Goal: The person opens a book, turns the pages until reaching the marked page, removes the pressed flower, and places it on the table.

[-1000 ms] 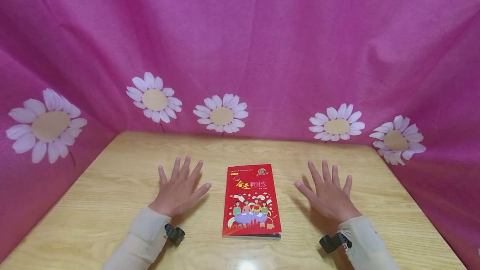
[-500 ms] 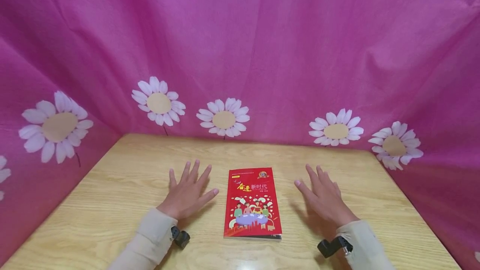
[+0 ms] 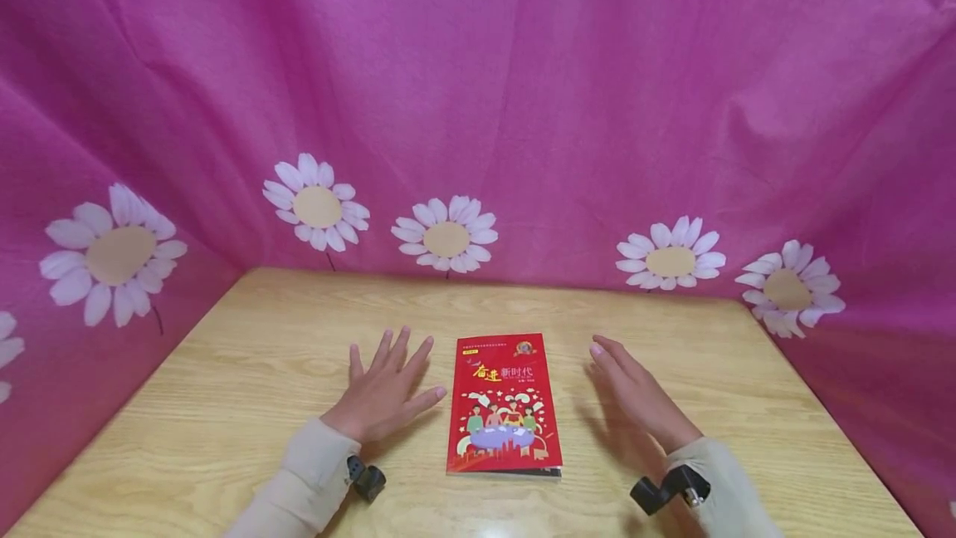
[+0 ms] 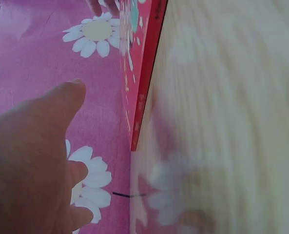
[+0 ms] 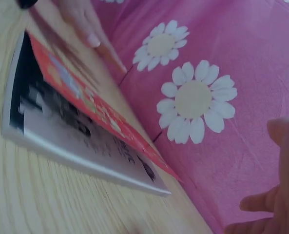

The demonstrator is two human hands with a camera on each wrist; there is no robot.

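A red book with yellow and white title characters lies shut on the wooden table, between my two hands. My left hand rests flat on the wood just left of the book, fingers spread, thumb tip close to the cover edge. My right hand hovers right of the book, turned on its edge with fingers straight. Neither hand holds anything. The left wrist view shows the book's red spine beside my thumb. The right wrist view shows the book's page edges.
A pink cloth with white daisies hangs behind and around the table on three sides. Black wrist camera mounts sit at both cuffs. The table's front edge is out of view.
Both hands have slid inward toward the book. The right hand has turned from flat to standing on its edge. The book has not moved.
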